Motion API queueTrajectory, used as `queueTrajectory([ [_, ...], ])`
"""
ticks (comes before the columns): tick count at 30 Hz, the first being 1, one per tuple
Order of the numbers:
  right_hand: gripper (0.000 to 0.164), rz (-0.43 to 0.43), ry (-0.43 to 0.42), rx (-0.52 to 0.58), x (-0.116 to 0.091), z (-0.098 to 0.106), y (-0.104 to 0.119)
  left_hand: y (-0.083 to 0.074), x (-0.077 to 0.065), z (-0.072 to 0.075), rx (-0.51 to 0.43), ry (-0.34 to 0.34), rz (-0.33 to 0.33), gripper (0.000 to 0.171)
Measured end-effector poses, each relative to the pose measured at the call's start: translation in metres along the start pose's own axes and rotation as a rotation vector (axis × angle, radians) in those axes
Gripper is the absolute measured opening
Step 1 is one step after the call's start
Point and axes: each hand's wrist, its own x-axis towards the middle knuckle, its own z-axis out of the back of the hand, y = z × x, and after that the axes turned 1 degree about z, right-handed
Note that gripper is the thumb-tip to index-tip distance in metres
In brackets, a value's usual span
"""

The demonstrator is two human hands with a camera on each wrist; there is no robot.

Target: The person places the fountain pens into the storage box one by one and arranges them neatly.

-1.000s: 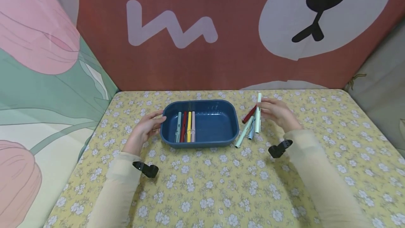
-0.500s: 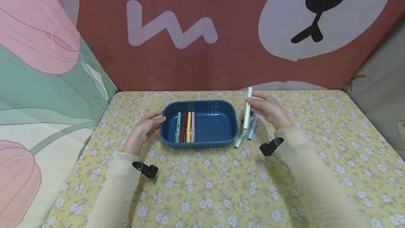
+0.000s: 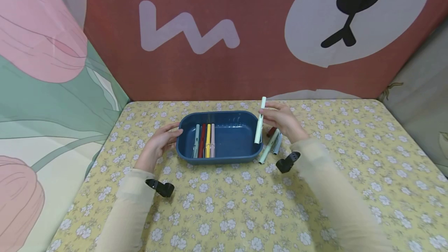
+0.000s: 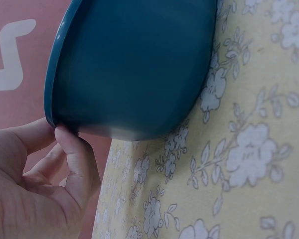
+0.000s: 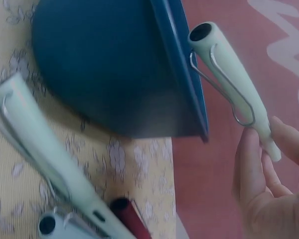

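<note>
Right hand (image 3: pixel 282 120), right of centre: fingers pinching pale-green pen (image 3: pixel 259 129) | left hand (image 3: pixel 159 142), centre-left: fingers apparently pinching rim of blue tray (image 3: pixel 220 161)

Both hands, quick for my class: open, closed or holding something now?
Left hand: gripping a glossy blue, rounded rectangular tray at one end.
Right hand: holding a slim, cylindrical, pale green pen.

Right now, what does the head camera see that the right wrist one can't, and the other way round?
Only the head view shows the left hand and the teal pen, red pen, yellow pen and pink pen inside the blue tray.

Only the right wrist view clearly shows the round black end of the held green pen.

Both show the right hand, that held pen, the tray, and the loose green pen, light blue pen and loose red pen beside it.
</note>
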Motion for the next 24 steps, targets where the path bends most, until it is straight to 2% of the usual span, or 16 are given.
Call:
queueTrajectory([
  [14,0.053,-0.032,0.008,-0.13,0.01,-0.04,-0.009,0.0,-0.001,0.0,0.0,0.009,-0.002,0.058],
  [24,0.045,-0.041,0.017,-0.165,0.014,-0.068,-0.02,0.0,-0.001,0.001,-0.005,0.007,-0.007,0.059],
])
